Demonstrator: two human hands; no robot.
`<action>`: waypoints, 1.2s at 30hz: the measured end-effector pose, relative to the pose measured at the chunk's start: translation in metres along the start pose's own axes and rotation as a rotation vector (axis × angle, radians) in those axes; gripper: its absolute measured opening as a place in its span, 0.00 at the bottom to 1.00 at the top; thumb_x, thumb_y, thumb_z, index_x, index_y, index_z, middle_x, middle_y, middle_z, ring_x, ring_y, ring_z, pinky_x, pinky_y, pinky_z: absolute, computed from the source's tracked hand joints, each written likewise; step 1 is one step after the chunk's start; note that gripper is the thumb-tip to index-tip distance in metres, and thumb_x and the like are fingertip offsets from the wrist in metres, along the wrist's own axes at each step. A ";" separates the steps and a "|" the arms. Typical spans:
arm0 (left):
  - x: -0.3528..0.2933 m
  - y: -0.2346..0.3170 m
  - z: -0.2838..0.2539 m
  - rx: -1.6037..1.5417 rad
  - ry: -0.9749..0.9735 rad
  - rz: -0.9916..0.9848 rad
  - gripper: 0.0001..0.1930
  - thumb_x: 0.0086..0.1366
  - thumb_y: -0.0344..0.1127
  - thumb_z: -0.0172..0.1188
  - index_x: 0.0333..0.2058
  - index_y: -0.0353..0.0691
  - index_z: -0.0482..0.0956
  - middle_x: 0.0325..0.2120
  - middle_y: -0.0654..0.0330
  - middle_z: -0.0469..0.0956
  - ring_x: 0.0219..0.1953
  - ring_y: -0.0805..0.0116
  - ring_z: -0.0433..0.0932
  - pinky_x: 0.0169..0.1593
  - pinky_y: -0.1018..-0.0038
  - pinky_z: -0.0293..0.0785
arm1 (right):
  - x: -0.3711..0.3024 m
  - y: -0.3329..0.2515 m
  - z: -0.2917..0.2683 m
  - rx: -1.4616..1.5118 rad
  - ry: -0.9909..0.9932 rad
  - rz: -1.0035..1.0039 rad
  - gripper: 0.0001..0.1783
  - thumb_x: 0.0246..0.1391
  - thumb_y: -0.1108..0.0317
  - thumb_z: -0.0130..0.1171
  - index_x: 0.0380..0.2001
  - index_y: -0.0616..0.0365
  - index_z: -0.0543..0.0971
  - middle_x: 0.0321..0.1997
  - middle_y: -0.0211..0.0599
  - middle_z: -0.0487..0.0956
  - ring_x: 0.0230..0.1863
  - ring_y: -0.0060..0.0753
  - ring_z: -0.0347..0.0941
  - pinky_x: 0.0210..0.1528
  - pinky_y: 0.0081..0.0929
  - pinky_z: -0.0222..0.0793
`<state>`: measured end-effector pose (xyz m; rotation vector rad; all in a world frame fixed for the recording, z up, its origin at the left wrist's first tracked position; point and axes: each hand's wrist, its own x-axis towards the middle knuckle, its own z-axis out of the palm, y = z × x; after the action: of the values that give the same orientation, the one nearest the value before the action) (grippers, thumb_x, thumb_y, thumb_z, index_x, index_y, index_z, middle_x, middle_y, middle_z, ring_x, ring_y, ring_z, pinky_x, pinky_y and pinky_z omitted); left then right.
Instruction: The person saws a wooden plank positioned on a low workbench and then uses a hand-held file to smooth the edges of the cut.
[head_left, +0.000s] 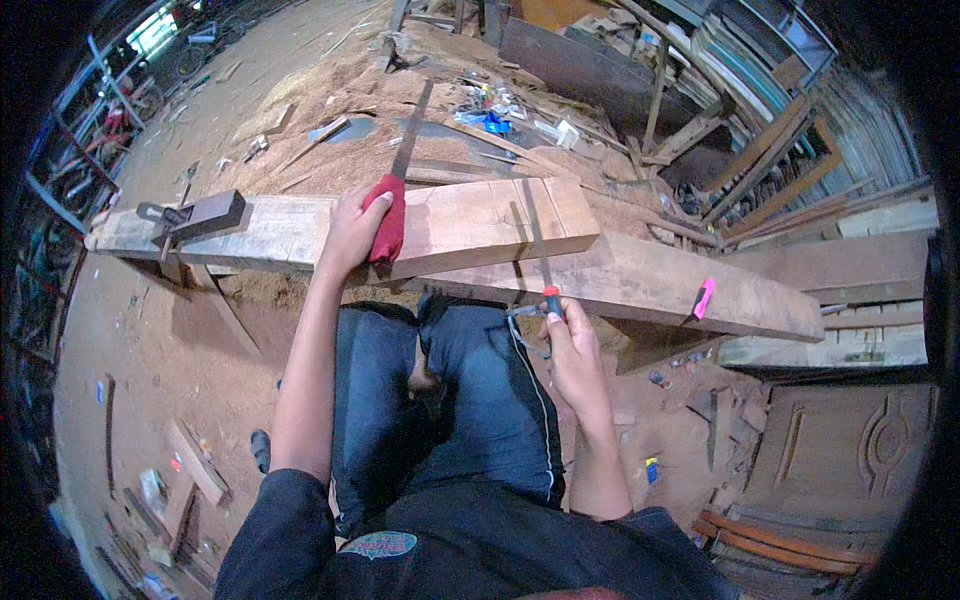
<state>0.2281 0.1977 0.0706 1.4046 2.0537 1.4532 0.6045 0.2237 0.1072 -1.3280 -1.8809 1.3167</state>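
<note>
My left hand (pixel 352 225) is closed round the thick red handle (pixel 390 220) of a handsaw, above the wooden beam. The narrow dark saw blade (pixel 413 130) points away from me past the beam's far edge. In my right hand (pixel 570 345) is a file (pixel 536 232) with a red and black handle, its long thin blade reaching over the right end of the pale beam (pixel 460 225). A shadow falls beside the file, and I cannot tell whether it touches the wood. Dark lines cross the beam's top near that end.
A hand plane (pixel 205 215) rests on the beam's left part. On the lower plank (pixel 640 275) lies a pink utility knife (pixel 705 298). Sawdust (pixel 330 90) and offcuts cover the ground beyond. A carved wooden panel (pixel 850 440) stands at the lower right.
</note>
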 end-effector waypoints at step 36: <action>-0.002 0.000 -0.001 -0.016 0.061 0.091 0.21 0.75 0.45 0.54 0.48 0.30 0.83 0.42 0.38 0.84 0.48 0.36 0.82 0.54 0.53 0.75 | 0.047 -0.019 0.056 -0.569 0.216 -0.546 0.27 0.68 0.67 0.58 0.68 0.59 0.76 0.39 0.59 0.82 0.42 0.66 0.81 0.47 0.55 0.78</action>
<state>0.2280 0.1954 0.0708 1.4826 2.0347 1.5636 0.5327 0.2409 0.0942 -1.0170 -2.3181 0.3641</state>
